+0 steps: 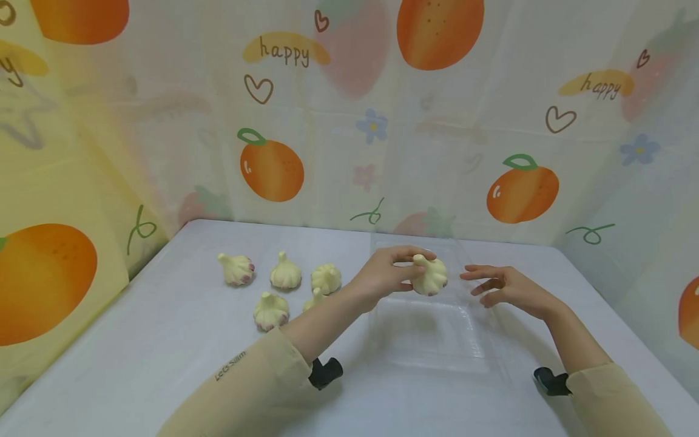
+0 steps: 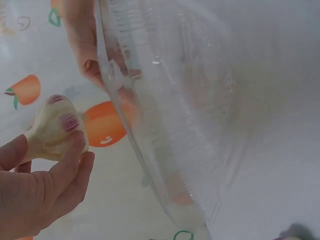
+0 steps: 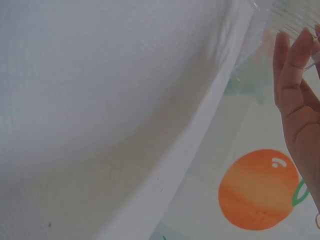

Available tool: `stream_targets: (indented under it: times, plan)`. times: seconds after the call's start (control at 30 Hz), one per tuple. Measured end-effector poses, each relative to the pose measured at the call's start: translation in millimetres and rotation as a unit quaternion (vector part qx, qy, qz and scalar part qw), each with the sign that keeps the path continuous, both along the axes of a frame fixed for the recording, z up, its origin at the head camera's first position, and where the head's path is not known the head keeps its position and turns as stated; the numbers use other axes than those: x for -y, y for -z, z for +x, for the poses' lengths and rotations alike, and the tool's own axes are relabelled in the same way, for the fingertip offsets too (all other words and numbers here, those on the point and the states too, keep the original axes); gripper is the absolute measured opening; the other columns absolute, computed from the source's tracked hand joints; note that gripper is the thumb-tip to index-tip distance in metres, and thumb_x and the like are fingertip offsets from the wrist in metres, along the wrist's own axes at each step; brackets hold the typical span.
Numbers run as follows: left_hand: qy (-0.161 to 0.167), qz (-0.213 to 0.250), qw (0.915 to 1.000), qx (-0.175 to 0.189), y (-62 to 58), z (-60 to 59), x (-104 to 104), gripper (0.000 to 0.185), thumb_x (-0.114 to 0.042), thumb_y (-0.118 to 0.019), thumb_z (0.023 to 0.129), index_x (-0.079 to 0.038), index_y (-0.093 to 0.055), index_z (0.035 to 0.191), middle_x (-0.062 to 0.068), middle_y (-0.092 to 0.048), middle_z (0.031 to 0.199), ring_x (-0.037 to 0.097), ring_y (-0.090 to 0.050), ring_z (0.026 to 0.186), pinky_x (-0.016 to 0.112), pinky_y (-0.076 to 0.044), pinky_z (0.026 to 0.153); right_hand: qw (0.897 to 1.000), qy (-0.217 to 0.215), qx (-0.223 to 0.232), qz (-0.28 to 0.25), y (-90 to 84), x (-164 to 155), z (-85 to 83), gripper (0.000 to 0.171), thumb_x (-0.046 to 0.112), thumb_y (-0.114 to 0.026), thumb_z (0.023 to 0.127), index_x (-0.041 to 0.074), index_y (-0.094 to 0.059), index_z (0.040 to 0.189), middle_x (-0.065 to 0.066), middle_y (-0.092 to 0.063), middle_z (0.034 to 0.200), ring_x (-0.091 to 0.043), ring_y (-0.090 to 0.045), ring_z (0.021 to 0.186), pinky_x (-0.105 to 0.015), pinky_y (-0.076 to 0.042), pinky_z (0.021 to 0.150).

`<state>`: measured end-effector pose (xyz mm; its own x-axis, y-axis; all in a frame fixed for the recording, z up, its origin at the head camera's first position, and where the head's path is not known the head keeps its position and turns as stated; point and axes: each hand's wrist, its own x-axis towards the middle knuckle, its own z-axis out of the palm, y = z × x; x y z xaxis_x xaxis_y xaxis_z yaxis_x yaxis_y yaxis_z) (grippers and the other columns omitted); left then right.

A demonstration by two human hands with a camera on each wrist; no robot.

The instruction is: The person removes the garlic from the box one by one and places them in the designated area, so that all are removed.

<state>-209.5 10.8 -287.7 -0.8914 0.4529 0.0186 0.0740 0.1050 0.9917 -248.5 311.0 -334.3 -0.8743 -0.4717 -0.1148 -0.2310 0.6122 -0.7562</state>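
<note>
My left hand (image 1: 405,268) pinches a cream garlic bulb (image 1: 430,276) with purple streaks and holds it just above a clear plastic tray (image 1: 437,340) on the table. In the left wrist view the bulb (image 2: 52,131) sits between thumb and fingers of that hand (image 2: 60,175), next to the tray's wall (image 2: 200,110). My right hand (image 1: 483,285) hovers at the tray's right edge, fingers relaxed and spread. Its fingers (image 2: 91,62) touch the tray's rim. In the right wrist view the straight fingers (image 3: 292,80) reach up to the clear rim (image 3: 295,12).
Several more garlic bulbs lie on the white table (image 1: 164,340) to the left: one (image 1: 236,269), another (image 1: 285,274), a third (image 1: 326,278), and a nearer one (image 1: 270,311). A printed fruit curtain (image 1: 349,121) walls the table's back and sides.
</note>
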Motion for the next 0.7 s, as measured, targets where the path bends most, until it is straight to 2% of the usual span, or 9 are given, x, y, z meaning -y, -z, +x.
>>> stream_targets:
  times: [0.27,0.57,0.7]
  plan:
    - [0.000,-0.002,1.0000,-0.002,-7.6,1.0,16,0.028,-0.015,-0.059,0.090,-0.023,-0.065,0.115,0.000,-0.062,0.122,0.014,-0.063,0.104,0.038,-0.054,0.088,1.000,-0.001,0.000,-0.004,-0.3,-1,0.7,0.051,0.009,-0.061,0.083,0.007,-0.051,0.133,-0.019,-0.029,0.151,-0.034,-0.059,0.110,-0.029,-0.051,0.085]
    - [0.002,0.003,1.0000,-0.007,-18.3,5.6,41,0.029,-0.015,-0.059,0.091,-0.023,-0.063,0.119,0.001,-0.059,0.125,0.017,-0.062,0.108,0.039,-0.053,0.091,1.000,-0.003,0.000,-0.009,-1.2,0,0.8,0.051,0.009,-0.061,0.083,0.006,-0.051,0.133,-0.020,-0.029,0.151,-0.035,-0.059,0.110,-0.026,-0.051,0.084]
    - [0.000,0.004,1.0000,-0.007,-23.1,6.3,54,0.030,-0.015,-0.059,0.091,-0.024,-0.062,0.119,0.000,-0.058,0.126,0.017,-0.062,0.108,0.038,-0.053,0.092,1.000,-0.005,0.001,-0.012,-0.7,-1,1.3,0.051,0.008,-0.062,0.083,0.005,-0.051,0.133,-0.020,-0.029,0.151,-0.035,-0.059,0.110,-0.028,-0.050,0.085]
